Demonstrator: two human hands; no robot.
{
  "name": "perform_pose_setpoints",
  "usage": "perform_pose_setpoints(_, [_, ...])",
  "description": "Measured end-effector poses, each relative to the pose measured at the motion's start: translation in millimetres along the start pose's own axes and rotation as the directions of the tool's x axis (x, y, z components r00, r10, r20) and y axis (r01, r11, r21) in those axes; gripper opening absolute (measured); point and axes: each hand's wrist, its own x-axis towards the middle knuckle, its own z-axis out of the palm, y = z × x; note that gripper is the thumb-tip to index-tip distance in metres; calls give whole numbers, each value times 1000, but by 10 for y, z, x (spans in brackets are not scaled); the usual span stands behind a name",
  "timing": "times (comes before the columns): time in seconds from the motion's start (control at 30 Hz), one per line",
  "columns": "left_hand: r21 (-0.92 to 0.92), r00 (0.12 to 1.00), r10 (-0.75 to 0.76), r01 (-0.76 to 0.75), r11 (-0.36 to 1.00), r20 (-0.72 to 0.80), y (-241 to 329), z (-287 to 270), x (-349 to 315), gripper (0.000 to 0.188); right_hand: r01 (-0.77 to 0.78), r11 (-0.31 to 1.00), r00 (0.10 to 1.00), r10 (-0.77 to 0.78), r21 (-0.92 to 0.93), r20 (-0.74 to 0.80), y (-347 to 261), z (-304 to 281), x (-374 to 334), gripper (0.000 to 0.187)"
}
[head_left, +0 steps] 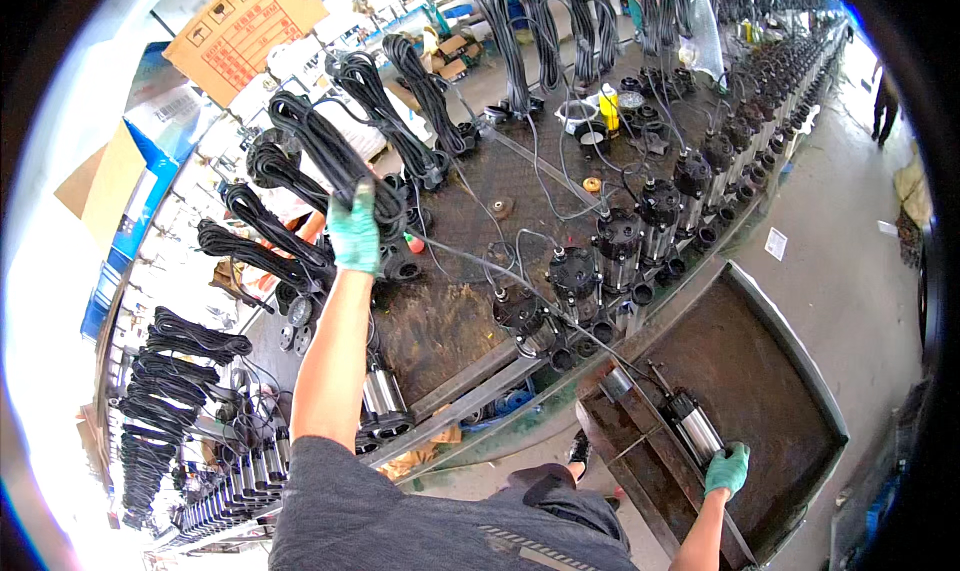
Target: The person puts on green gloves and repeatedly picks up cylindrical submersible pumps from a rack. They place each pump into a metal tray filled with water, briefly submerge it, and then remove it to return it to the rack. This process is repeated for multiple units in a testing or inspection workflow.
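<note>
My left hand (pixel 355 233), in a green glove, is closed round the lower end of a bundled coil of black cable (pixel 318 143) above the dark workbench. From this coil a cable (pixel 520 289) stretches right, over the bench edge, toward a silver cylindrical submersible pump (pixel 694 423). That pump lies on its side on a rusty metal cart (pixel 765 371), against a raised metal bar. My right hand (pixel 727 469), gloved in green too, grips the pump's near end; its fingertips are partly hidden.
Several upright pumps (pixel 575 271) line the right edge of the bench (pixel 420 321). Cable coils (pixel 270 221) hang over its far and left sides. A yellow bottle (pixel 609 106) stands among small parts. Behind is a cardboard box (pixel 245 31). A person (pixel 885 106) is at the far right.
</note>
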Motion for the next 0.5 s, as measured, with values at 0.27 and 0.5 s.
perform_pose_setpoints(0.27, [439, 968, 241, -249, 863, 75, 173, -322, 171, 41, 34, 999, 994, -36, 19, 101, -88, -29, 0, 12])
perform_pose_setpoints(0.5, [-138, 989, -145, 143, 980, -6, 907, -132, -1404, 42, -30, 994, 995, 40, -108, 91, -8, -82, 8, 22])
